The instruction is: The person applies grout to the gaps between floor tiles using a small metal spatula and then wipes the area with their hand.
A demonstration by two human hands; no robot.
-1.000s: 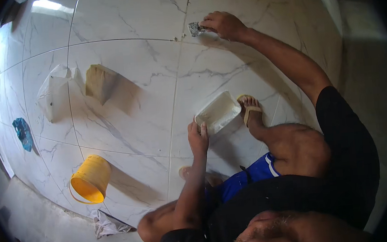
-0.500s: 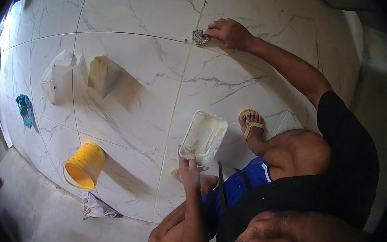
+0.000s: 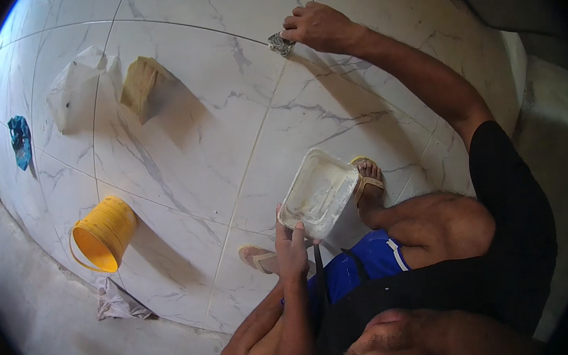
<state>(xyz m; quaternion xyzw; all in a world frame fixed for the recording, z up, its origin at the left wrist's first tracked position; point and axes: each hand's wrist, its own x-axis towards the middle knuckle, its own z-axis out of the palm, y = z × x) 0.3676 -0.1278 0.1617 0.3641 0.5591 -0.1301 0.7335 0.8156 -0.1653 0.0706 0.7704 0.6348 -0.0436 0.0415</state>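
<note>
My left hand [image 3: 293, 249] grips the near edge of a shallow white plastic tub [image 3: 318, 191], thumb on the rim. Pale residue coats the tub's inside, and it is held between my feet. Stretched out to the far side, my right hand [image 3: 320, 28] pinches a small flat grey piece [image 3: 281, 44], smeared with paste and perhaps a scraper. This piece is against the tiled floor [image 3: 226, 115], where joint lines meet. Some joints look pale and others dark. My right fingers partly hide the piece.
To the left a yellow bucket [image 3: 105, 233] lies tipped on its side. Farther off are an open paper bag [image 3: 143, 88], a translucent plastic bag [image 3: 77, 87] and a crumpled blue bag [image 3: 20, 141]. A whitish crumpled bag [image 3: 120, 300] is by the tiles' near-left edge.
My right hand has slid the grey piece a little left, toward the joint crossing. My left hand has moved the tub to the right, nearer my right foot. The view has shifted slightly.
</note>
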